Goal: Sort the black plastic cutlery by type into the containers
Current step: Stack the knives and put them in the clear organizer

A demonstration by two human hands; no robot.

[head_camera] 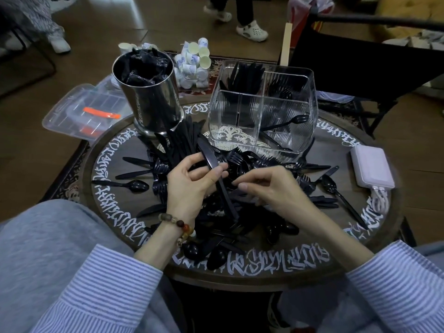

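Left hand [192, 181] pinched black knife [217, 179] above cutlery pile [240, 212] on round table [264, 272]. Right hand [271, 186] hovered beside it, fingers loosely curled, holding nothing. Clear divided container [262, 106] stood behind pile.

one metal canister [153, 97], one clear divided container [262, 109], one power bank [371, 168], two hands, uncountable heaped cutlery [240, 222].

On the table [240, 275], the cutlery pile [216, 193] lies in the middle. The cylinder [149, 92] stands at the far left edge and the divided box [264, 111] at the far right edge, with knives [245, 75] in its rear compartment. The power bank [372, 167] lies at the right edge. Cups [194, 66] lie behind, between cylinder and box.
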